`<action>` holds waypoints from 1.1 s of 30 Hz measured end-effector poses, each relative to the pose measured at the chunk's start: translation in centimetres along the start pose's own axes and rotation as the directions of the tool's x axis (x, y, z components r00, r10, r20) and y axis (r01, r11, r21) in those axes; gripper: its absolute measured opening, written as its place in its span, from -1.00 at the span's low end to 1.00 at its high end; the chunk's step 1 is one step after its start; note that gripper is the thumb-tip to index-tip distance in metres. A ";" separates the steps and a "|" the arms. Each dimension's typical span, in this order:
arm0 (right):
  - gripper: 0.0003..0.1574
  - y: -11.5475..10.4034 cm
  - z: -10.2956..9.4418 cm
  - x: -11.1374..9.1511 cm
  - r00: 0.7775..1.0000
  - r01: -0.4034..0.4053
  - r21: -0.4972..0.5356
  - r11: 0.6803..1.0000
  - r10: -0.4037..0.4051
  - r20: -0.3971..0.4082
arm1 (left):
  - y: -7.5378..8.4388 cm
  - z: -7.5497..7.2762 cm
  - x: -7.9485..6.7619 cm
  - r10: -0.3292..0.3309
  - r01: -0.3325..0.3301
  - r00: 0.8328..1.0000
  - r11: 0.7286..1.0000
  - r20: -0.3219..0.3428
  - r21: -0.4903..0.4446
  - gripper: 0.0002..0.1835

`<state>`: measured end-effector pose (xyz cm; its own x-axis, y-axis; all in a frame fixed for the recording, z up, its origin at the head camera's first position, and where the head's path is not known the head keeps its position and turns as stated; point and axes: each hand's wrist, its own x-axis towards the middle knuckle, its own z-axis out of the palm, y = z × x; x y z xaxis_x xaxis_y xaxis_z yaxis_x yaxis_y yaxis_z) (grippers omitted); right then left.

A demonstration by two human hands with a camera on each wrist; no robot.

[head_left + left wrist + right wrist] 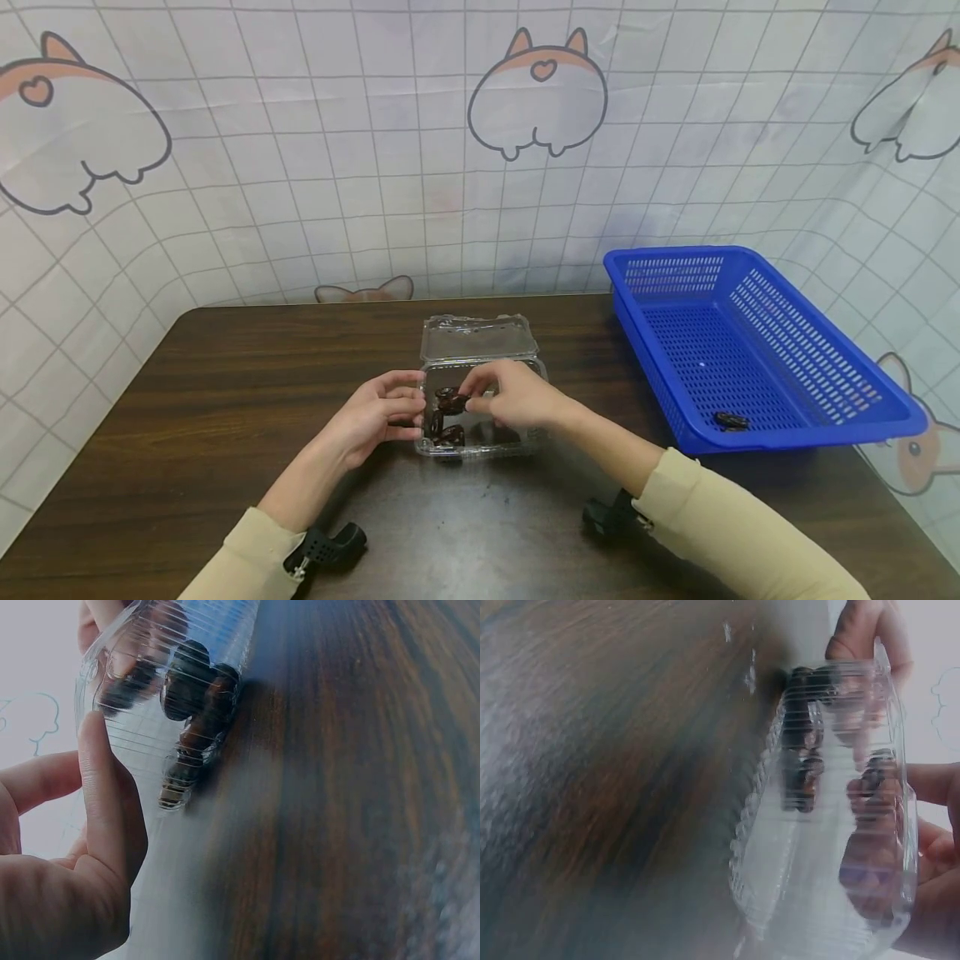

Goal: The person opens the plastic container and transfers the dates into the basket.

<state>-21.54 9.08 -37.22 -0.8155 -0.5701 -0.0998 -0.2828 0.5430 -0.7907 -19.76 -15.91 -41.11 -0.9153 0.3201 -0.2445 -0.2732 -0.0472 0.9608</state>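
A clear plastic clamshell box (480, 452) sits on the table with its lid (480, 340) folded back. Several dark, glossy dates (450, 435) lie in its left part; through the ridged wall the left wrist view also shows dates (186, 679). My right hand (521, 396) reaches into the box from the right, thumb and fingertips pinching a date (877, 772). Against the box's left side rest the fingertips of my left hand (382, 412), its fingers fairly straight. In the left wrist view a finger of that hand touches the box rim.
A blue plastic basket (651, 367) with slotted walls stands at the table's right side, a few dark dates (731, 421) in its near corner. Behind the brown wooden table (247, 400) hangs a white gridded cloth (337, 167) with cartoon prints.
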 end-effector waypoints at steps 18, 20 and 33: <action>-0.77 0.2 -2.0 -1.1 0.998 -0.033 0.206 0.978 0.041 -0.038 | 0.0 -0.1 0.0 0.001 -0.001 1.000 1.000 -0.001 0.001 -0.43; -0.78 0.2 -2.1 -1.2 0.998 -0.033 0.194 0.980 0.042 -0.043 | 0.0 -0.1 0.0 0.001 -0.001 1.000 1.000 -0.002 0.000 -0.43; -0.65 0.6 -2.9 -1.6 0.999 -0.044 0.157 0.987 0.047 -0.019 | -0.1 -0.1 0.0 0.003 -0.003 1.000 1.000 0.002 -0.010 -0.42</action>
<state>-21.82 12.10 -35.76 -0.8374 -0.5319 -0.1256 -0.1641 0.4639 -0.8706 -19.78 -15.96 -41.21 -0.9157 0.3215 -0.2412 -0.2732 -0.0576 0.9602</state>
